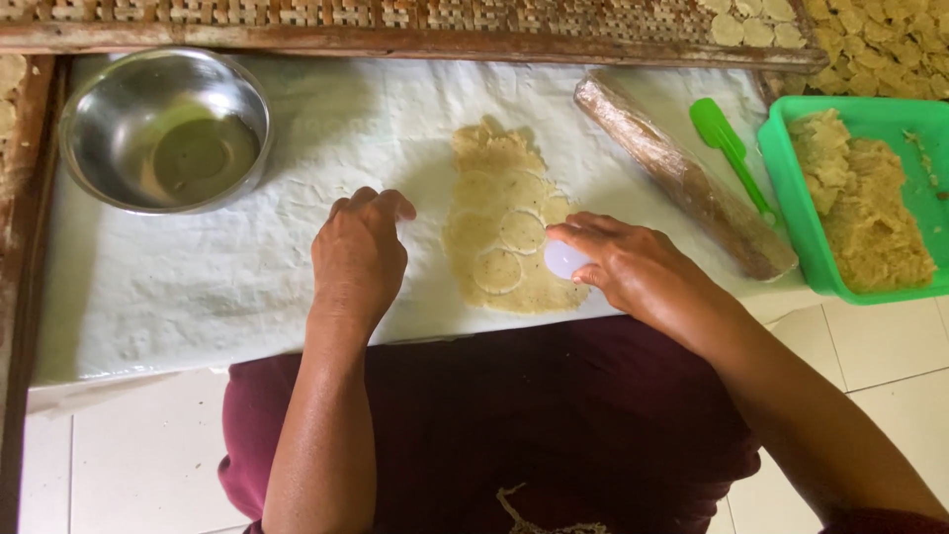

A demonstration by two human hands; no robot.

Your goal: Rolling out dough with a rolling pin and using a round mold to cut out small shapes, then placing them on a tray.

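Note:
A thin sheet of rolled yellow dough (499, 193) lies on a white cloth (198, 287), with round discs cut into it. My right hand (618, 262) grips a small round white cutter (563, 260) and presses it on the dough's right lower edge. To the left of the dough rests my left hand (358, 252), palm down on the cloth, fingers curled, holding nothing.
A steel bowl (163, 129) holding a little liquid sits at the back left. A wrapped rolling pin (682, 173) and a green spatula (730, 148) lie to the right. A green tray (791, 193) of dough stands far right. Woven racks (395, 15) with cut discs run behind.

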